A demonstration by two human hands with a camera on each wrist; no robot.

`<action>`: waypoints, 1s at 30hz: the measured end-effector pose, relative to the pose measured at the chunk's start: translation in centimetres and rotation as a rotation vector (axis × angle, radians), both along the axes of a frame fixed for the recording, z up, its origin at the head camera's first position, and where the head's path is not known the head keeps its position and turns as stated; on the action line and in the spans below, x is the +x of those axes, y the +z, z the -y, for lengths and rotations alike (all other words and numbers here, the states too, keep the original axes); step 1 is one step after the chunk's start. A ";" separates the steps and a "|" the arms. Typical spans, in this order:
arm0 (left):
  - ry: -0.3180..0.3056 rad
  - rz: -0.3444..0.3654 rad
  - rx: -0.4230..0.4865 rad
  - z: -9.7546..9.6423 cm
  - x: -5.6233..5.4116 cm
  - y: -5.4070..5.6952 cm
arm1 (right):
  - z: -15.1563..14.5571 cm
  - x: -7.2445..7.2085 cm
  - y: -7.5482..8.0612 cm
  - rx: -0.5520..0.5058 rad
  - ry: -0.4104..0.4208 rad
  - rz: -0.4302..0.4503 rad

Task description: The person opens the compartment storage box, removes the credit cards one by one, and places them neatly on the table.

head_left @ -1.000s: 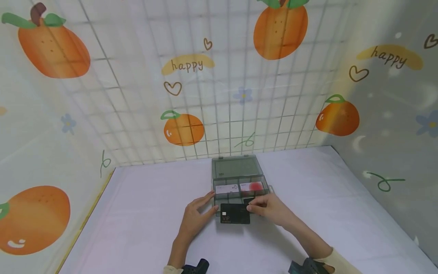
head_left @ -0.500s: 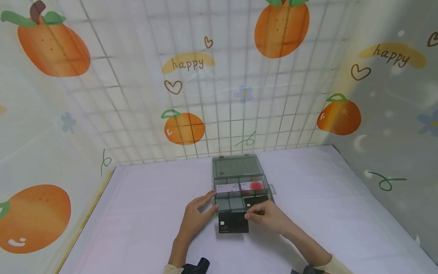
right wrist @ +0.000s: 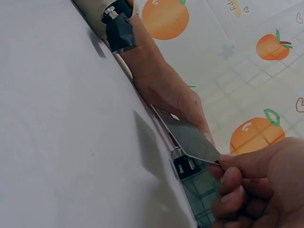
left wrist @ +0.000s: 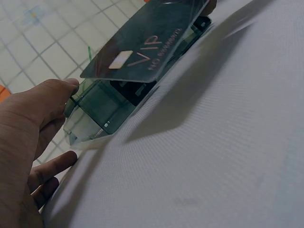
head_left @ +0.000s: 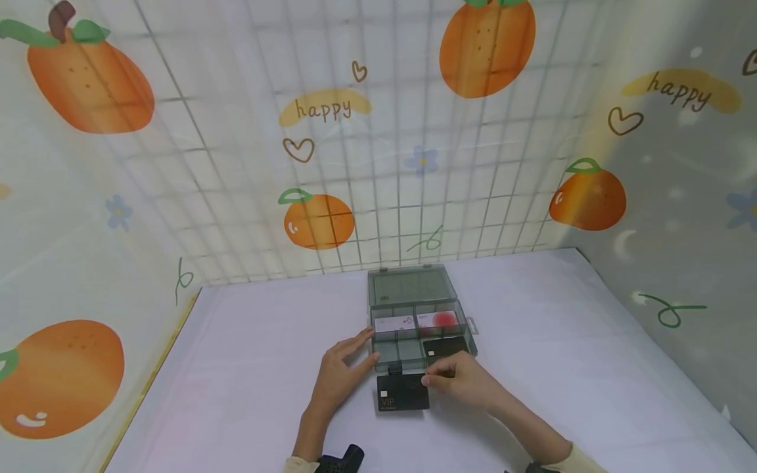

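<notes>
In the head view, my right hand [head_left: 467, 381] pinches the right edge of a black VIP card [head_left: 402, 392] between thumb and fingers. The card is raised above the cloth in front of a translucent green compartment box [head_left: 387, 355], and its shadow shows in the left wrist view. My left hand [head_left: 343, 368] rests at the box's left side, fingers extended and fingertips at the wall. A second black card [head_left: 446, 345] lies in the front right compartment, partly behind my right hand. Across the rear row sit a white card [head_left: 394, 324] and a card with a red circle [head_left: 437, 320].
The box's lid [head_left: 412, 288] stands open toward the back, and a black front latch [right wrist: 186, 166] shows in the right wrist view. A white cloth [head_left: 254, 368] covers the table. Behind hangs a curtain [head_left: 390, 184] printed with oranges, over a wire grid.
My right hand has drawn the VIP card down and toward me, from overlapping the box's front to in front of it. More of the second black card shows. My left hand stays put.
</notes>
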State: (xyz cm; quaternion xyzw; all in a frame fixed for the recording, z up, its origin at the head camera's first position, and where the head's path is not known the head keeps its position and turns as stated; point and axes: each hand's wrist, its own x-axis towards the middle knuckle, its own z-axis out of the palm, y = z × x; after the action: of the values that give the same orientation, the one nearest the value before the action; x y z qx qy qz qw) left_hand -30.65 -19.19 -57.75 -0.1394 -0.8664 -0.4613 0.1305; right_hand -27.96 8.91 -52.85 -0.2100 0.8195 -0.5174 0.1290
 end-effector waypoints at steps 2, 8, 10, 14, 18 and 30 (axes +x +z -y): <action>0.004 -0.001 -0.004 0.0 0.0 0.0 | 0.1 0.0 -0.1 0.001 0.009 -0.001; 0.012 0.013 -0.009 0.1 -0.2 -0.3 | 0.5 0.1 -0.5 0.034 0.022 -0.017; 0.010 0.016 -0.007 0.1 -0.2 -0.4 | 0.5 0.1 -0.7 0.046 0.021 -0.018; 0.003 0.014 -0.006 0.2 -0.1 -0.3 | 0.7 0.1 -1.0 0.062 0.009 -0.019; -0.001 0.028 -0.009 0.1 -0.2 -0.2 | 0.6 0.0 -1.5 0.090 0.000 -0.027; 0.003 0.034 -0.005 0.1 0.0 0.0 | 1.3 0.2 -1.6 0.202 -0.038 -0.114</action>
State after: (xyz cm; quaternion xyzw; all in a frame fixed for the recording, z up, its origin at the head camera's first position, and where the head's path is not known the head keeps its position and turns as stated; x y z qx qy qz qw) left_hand -30.64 -19.25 -57.72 -0.1306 -0.8699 -0.4612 0.1159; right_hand -27.80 7.60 -54.45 -0.2095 0.8773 -0.4217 0.0928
